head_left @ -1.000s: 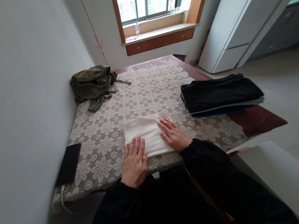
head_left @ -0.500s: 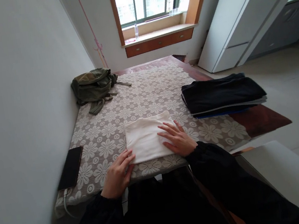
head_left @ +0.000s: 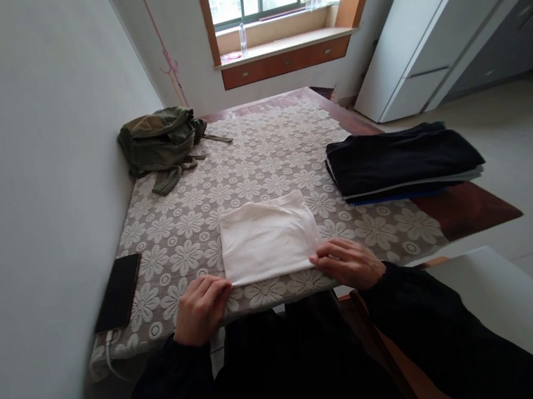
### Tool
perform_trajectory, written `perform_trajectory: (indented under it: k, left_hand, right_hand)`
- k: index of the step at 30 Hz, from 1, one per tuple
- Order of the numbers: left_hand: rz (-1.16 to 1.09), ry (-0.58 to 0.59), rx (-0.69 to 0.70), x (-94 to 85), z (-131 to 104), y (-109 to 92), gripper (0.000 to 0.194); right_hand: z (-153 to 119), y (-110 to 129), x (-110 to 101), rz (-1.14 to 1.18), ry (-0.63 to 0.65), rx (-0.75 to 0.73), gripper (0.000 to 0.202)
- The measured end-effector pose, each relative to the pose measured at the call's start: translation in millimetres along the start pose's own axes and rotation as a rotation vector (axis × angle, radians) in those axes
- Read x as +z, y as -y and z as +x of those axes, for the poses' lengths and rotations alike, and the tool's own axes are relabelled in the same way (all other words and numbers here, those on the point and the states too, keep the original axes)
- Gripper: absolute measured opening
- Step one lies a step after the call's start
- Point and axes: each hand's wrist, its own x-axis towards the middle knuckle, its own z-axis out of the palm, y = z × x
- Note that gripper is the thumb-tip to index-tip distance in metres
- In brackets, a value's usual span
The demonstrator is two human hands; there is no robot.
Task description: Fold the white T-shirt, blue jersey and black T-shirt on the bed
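Note:
A folded white cloth garment (head_left: 267,236) lies flat on the lace tablecloth (head_left: 244,183) near the table's front edge. Its exact kind I cannot tell. My left hand (head_left: 203,307) pinches its near left corner between thumb and fingers. At the near right corner, my right hand (head_left: 350,260) pinches the fabric in the same way. The near edge runs straight between both hands, and a few soft creases show on top.
To the right sits a stack of folded dark clothes (head_left: 402,161). An olive backpack (head_left: 161,145) rests at the far left by the wall. A phone (head_left: 118,294) with a white charging cable (head_left: 111,359) lies near the left edge. A white surface (head_left: 510,302) stands at lower right.
My right hand has moved from lying spread on top of the cloth to pinching its near right corner. My left hand has closed on the near left corner. The view has tilted slightly down.

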Motion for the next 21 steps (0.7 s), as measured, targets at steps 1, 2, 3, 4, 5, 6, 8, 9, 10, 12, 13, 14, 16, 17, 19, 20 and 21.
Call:
perform_trajectory:
  k: [1, 2, 3, 4, 5, 6, 8, 9, 10, 12, 13, 14, 16, 17, 19, 20, 21]
  left_hand:
    - [0.011, 0.004, -0.011, 0.5, 0, 0, 0.013]
    - [0.023, 0.005, -0.023, 1.1, -1, -1, 0.013]
    - [0.032, 0.005, -0.034, 1.8, -1, -1, 0.013]
    - [0.038, 0.004, -0.046, 2.5, -2, -1, 0.013]
    - [0.042, 0.003, -0.058, 3.0, -2, -1, 0.013]
    - [0.044, 0.005, -0.07, 3.4, -3, -1, 0.013]
    - [0.044, 0.006, -0.095, 3.7, -3, -3, 0.014]
    - [0.042, 0.006, -0.106, 3.8, -2, -5, 0.013]
    - [0.035, 0.004, -0.117, 4.1, -1, -9, 0.012]
    - [0.002, 0.007, -0.12, 5.9, 2, -19, 0.009]
    - [-0.026, 0.016, -0.109, 7.7, 4, -27, 0.01]
    - [-0.06, 0.034, -0.088, 10.2, 7, -35, 0.014]
    - [-0.131, 0.087, -0.036, 17.2, 15, -53, 0.026]
    - [-0.155, 0.116, -0.017, 21.4, 19, -62, 0.032]
    - [-0.167, 0.155, -0.014, 30.4, 26, -78, 0.039]
    - [-0.158, 0.162, -0.026, 34.6, 30, -83, 0.039]
    - [-0.147, 0.161, -0.044, 38.4, 32, -87, 0.039]
  right_hand:
    - [-1, 0, 0, 0.003, -0.004, 0.0, 0.017]
    - [-1, 0, -1, 0.006, -0.005, -0.001, 0.018]
    - [-1, 0, -1, 0.01, -0.006, -0.006, 0.018]
    - [-1, -1, -2, 0.015, -0.008, -0.014, 0.019]
    - [-2, -1, -2, 0.02, -0.007, -0.021, 0.02]
    - [-1, -1, -3, 0.024, -0.008, -0.025, 0.021]
    - [0, 0, -3, 0.031, -0.004, -0.017, 0.022]
    - [1, 0, -4, 0.035, -0.002, -0.009, 0.022]
    - [2, 1, -4, 0.038, 0.002, -0.001, 0.022]
    - [3, 3, -4, 0.042, 0.009, 0.011, 0.021]
    - [4, 4, -4, 0.04, 0.016, 0.016, 0.02]
    - [5, 5, -4, 0.032, 0.028, 0.022, 0.019]
    - [7, 9, -5, -0.01, 0.06, 0.036, 0.015]
    - [9, 12, -5, -0.038, 0.071, 0.045, 0.014]
    - [13, 21, -5, -0.088, 0.068, 0.064, 0.012]
    - [17, 25, -5, -0.099, 0.055, 0.068, 0.013]
    - [20, 30, -3, -0.096, 0.044, 0.064, 0.015]
